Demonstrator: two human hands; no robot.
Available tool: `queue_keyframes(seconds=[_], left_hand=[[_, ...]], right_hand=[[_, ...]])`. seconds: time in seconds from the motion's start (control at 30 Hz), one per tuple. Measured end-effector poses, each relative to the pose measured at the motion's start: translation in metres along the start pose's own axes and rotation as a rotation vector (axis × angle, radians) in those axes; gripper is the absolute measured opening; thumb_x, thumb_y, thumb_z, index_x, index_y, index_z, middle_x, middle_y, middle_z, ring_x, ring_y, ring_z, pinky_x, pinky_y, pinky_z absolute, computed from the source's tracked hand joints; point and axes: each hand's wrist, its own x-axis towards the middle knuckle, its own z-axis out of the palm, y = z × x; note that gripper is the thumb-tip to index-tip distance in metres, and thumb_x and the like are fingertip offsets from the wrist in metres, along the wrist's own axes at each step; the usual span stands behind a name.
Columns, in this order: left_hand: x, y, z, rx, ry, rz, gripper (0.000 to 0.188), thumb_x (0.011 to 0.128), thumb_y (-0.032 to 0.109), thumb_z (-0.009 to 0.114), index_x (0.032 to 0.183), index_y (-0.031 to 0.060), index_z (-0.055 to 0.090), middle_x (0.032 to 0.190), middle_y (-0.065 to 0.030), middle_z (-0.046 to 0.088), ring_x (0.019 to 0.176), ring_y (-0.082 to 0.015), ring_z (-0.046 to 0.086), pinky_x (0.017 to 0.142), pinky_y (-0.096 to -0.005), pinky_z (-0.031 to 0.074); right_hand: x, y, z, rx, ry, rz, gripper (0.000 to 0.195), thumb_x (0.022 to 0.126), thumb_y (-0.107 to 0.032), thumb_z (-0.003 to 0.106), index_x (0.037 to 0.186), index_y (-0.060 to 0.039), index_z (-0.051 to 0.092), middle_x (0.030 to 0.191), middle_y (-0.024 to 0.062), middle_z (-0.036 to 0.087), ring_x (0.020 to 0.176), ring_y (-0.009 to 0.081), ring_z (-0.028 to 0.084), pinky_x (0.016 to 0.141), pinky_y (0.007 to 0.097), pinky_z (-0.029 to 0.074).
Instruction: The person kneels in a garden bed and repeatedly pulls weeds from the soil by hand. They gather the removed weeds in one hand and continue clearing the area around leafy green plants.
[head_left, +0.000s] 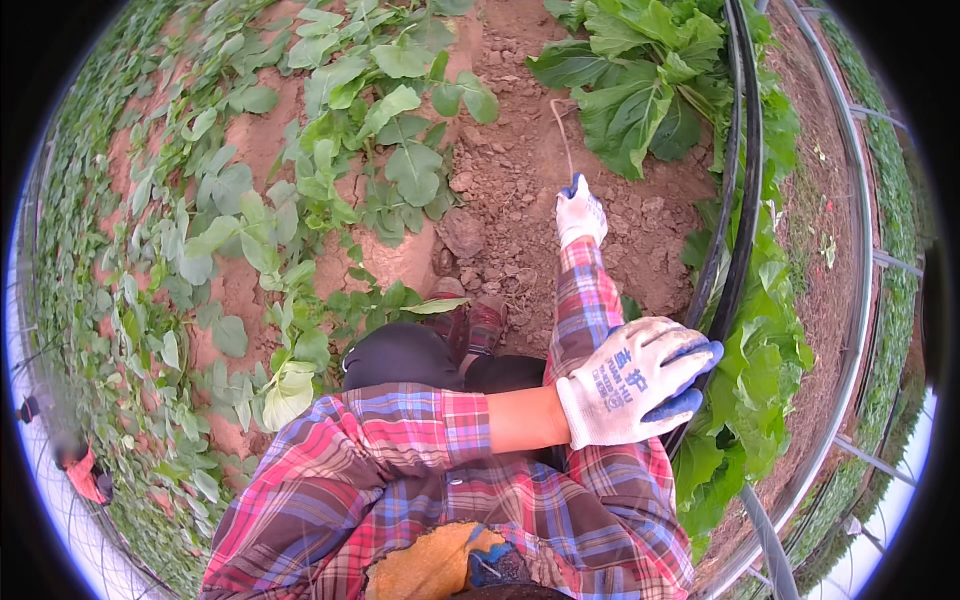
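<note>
My left arm crosses my body to the right. My left hand (637, 382), in a white knit glove with blue-coated fingers and printing on its back, is closed over a pair of black hoses (739, 225); the glove hides the contact. Farther ahead, my right hand (581, 214), gloved alike, grips the near end of a thin pale strand (562, 135). I cannot tell whether that strand is cord or stem. Its far end bends close to a broad-leaved green plant (630, 105). Crumbly brown soil (510, 165) lies under the right hand.
Leafy seedlings (262, 225) cover the bed at left. Below me are my shoes (480, 315) on the soil. Lettuce-like leaves (757, 360) grow beneath the hoses, and a curved metal pipe (862, 225) runs along the right. A person (84, 472) is at the far left.
</note>
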Motion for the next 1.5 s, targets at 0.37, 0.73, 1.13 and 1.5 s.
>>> queue_keyframes(seconds=[0.37,0.73,1.13,1.5], left_hand=[[0.005,0.001,-0.002,0.008,0.032,0.023,0.059,0.073,0.023,0.067,0.127,0.0072,0.049,0.121,-0.0131,0.052,0.11,-0.0329,0.05,0.098,-0.0448,0.037],[-0.012,0.01,-0.04,0.016,-0.097,0.121,0.048,0.075,0.034,0.066,0.117,0.0129,0.055,0.129,-0.0127,0.047,0.119,-0.0345,0.044,0.098,-0.0488,0.036],[0.031,-0.072,-0.089,-0.315,0.099,-0.172,0.055,0.078,0.029,0.065,0.124,0.0012,0.049,0.126,-0.0175,0.047,0.11,-0.0372,0.049,0.093,-0.0459,0.041],[0.058,-0.123,-0.081,-0.111,0.181,-0.548,0.058,0.078,0.021,0.066,0.128,0.0038,0.044,0.122,-0.0185,0.051,0.112,-0.0356,0.05,0.094,-0.0441,0.04]], right_hand=[[0.019,0.07,-0.081,0.525,-0.445,0.05,0.034,0.085,-0.024,0.056,0.116,-0.0117,0.057,0.061,0.0,0.052,0.047,0.0113,0.049,0.04,0.028,0.038],[0.009,0.137,0.004,0.044,-0.115,-0.168,0.044,0.084,-0.037,0.059,0.124,-0.0206,0.053,0.101,0.0146,0.065,0.094,0.0346,0.061,0.078,0.0445,0.048],[-0.023,0.132,0.006,0.026,-0.091,-0.123,0.051,0.086,-0.027,0.061,0.133,-0.0193,0.045,0.107,0.0166,0.063,0.094,0.0338,0.061,0.08,0.0408,0.049],[-0.016,0.135,0.017,-0.015,-0.345,0.024,0.059,0.085,-0.028,0.061,0.138,-0.0199,0.037,0.107,0.0183,0.062,0.094,0.035,0.061,0.079,0.042,0.049]])
